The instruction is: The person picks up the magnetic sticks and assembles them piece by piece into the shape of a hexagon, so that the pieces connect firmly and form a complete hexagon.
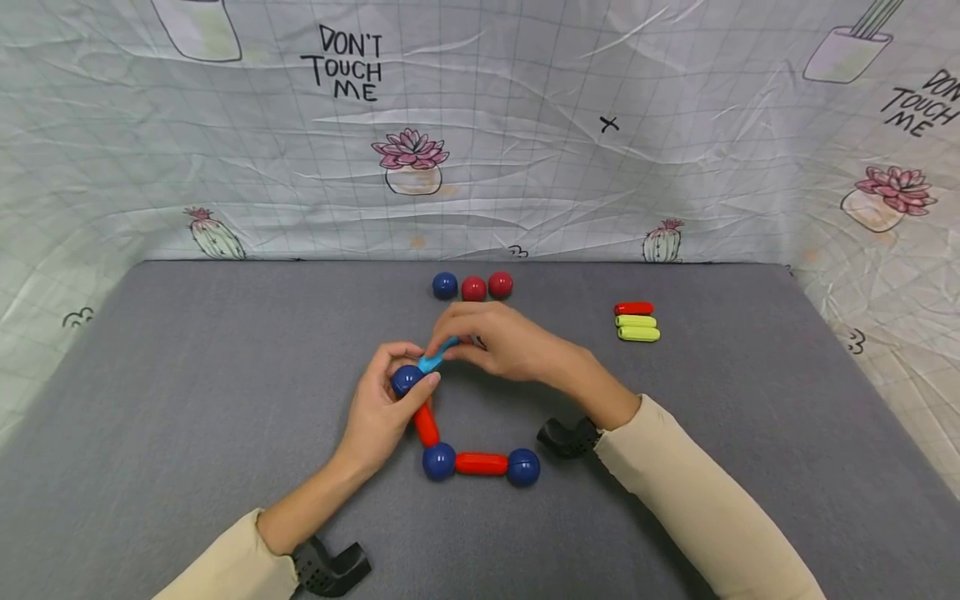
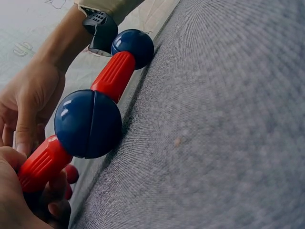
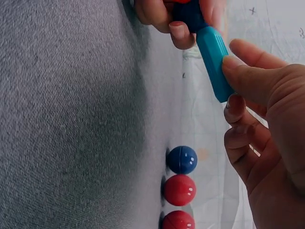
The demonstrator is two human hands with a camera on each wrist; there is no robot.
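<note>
Grey and matt, the table (image 1: 225, 375) stretches beneath a bent chain (image 1: 482, 464) of three blue balls (image 1: 438, 461) and two red rods (image 1: 427, 425); the step in hand looks like adding another link at its far end. The right hand (image 1: 517, 343) comes in from the right, fingers pointing left, with thumb and forefinger pinched on a light-blue rod (image 1: 431, 364). The left hand (image 1: 378, 412) angles up from the near left, thumb and fingers curled round the far ball (image 1: 406, 379), seemingly to steady it. The light-blue rod meets that ball on its far right side; whether it has seated, I cannot tell. What comes next probably calls for a straight push along the rod, the ball braced firmly so neither slips.
</note>
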